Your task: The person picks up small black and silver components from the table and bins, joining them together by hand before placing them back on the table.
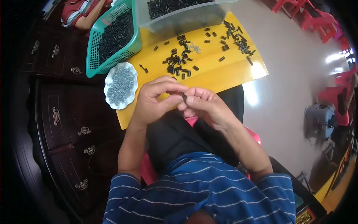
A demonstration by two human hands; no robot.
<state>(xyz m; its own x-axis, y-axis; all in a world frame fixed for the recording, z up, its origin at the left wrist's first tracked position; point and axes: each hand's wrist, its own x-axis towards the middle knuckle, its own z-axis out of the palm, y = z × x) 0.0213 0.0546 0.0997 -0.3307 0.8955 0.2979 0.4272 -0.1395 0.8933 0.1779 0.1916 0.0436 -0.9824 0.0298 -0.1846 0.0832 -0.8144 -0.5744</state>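
Note:
Above my lap, by the near edge of the yellow table, my left hand (158, 98) and my right hand (203, 102) meet at the fingertips. Pinched between them is a small dark part (184, 98), mostly hidden by my thumbs and fingers. Both hands are closed on it. Beyond them lies a loose pile of small black plastic pieces (177, 61), with a few silver screws (194, 48) beside it. Left of my left hand, a white scalloped dish (108, 80) holds many small silver screws. One longer black piece (144, 68) lies alone near the dish.
A green basket (112, 63) and a clear plastic bin (186, 24), both full of black pieces, stand at the table's far side. More black pieces (238, 39) are heaped at the far right of the yellow table (220, 80). Dark drawers (67, 130) stand at left. Another person's arm (91, 16) shows behind the basket.

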